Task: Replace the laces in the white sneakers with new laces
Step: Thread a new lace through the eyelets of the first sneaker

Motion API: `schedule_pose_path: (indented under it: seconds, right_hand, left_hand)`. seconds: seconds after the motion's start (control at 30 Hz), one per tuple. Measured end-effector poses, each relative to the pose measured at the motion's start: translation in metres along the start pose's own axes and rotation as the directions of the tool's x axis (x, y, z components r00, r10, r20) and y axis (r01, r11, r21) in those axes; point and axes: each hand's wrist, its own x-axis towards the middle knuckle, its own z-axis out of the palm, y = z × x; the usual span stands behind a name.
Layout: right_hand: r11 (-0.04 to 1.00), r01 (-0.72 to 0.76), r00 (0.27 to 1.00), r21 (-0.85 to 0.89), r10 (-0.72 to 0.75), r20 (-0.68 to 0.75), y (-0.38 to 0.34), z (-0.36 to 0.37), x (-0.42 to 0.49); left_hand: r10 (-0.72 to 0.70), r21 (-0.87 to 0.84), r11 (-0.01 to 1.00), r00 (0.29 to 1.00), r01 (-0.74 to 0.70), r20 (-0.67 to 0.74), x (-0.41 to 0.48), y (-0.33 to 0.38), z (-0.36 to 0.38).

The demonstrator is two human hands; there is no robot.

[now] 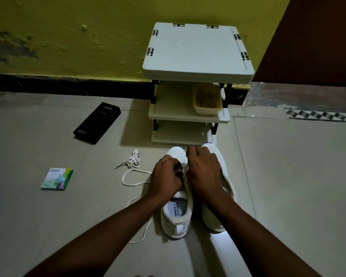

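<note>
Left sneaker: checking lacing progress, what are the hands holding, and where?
Left hand grips the left sneaker at its eyelets; right hand, cannot tell.

The pale tiled floor carries a white three-tier rack against the wall, with a tub on its middle shelf. Just before the rack stand the left sneaker and right sneaker, side by side. A loose lace trails beside the left one, a bundled lace near it. Farther left lie a black box and a small green box, well apart.
</note>
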Motion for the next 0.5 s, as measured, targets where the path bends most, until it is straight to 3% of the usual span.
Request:
schedule_pose_path:
  seconds: [0.07, 0.1, 0.17, 0.2, 0.23, 0.27, 0.33, 0.4, 0.47, 0.5]
  right_hand:
    - [0.938, -0.157, 0.981, 0.308, 0.184, -0.060, 0.006, -0.002, 0.002]
    - [0.808, -0.282, 0.942, 0.517, 0.335, -0.010, 0.008, -0.007, 0.005]
    - [0.342, -0.433, 0.824, 0.834, 0.525, 0.213, 0.012, -0.014, 0.008]
    - [0.124, -0.463, 0.786, 0.877, 0.516, 0.342, 0.015, -0.015, 0.009]
    - [0.045, -0.478, 0.790, 0.877, 0.459, 0.406, 0.020, -0.015, 0.010]
    - [0.146, -0.478, 0.829, 0.866, 0.400, 0.390, 0.024, -0.017, 0.011]
    - [0.499, -0.391, 0.919, 0.773, 0.257, 0.299, 0.032, -0.019, 0.015]
    - [0.764, -0.246, 0.950, 0.596, 0.067, 0.305, 0.036, -0.021, 0.021]
    - [0.973, 0.052, 0.888, 0.223, -0.147, 0.436, 0.035, -0.023, 0.029]
    - [0.980, 0.189, 0.825, 0.064, -0.194, 0.531, 0.034, -0.024, 0.033]
  left_hand:
    - [0.005, 0.037, 0.999, 1.000, -0.004, -0.020, -0.001, -0.001, 0.002]
    - [0.008, 0.052, 0.999, 1.000, -0.006, -0.031, -0.001, -0.002, 0.003]
    - [0.014, 0.028, 1.000, 0.999, -0.013, -0.050, -0.001, -0.006, 0.005]
    - [0.022, 0.009, 1.000, 0.998, -0.021, -0.054, -0.001, -0.008, 0.005]
    - [0.036, -0.002, 0.999, 0.998, -0.036, -0.057, -0.001, -0.011, 0.005]
    - [0.057, -0.007, 0.998, 0.997, -0.058, -0.059, 0.000, -0.015, 0.005]
    - [0.091, -0.027, 0.995, 0.994, -0.093, -0.052, 0.002, -0.023, 0.003]
    - [0.095, -0.069, 0.993, 0.995, -0.097, -0.032, 0.005, -0.030, 0.001]
    - [0.095, -0.088, 0.992, 0.995, -0.095, -0.008, 0.007, -0.034, -0.001]
    - [0.103, -0.080, 0.992, 0.995, -0.103, -0.002, 0.007, -0.035, -0.001]
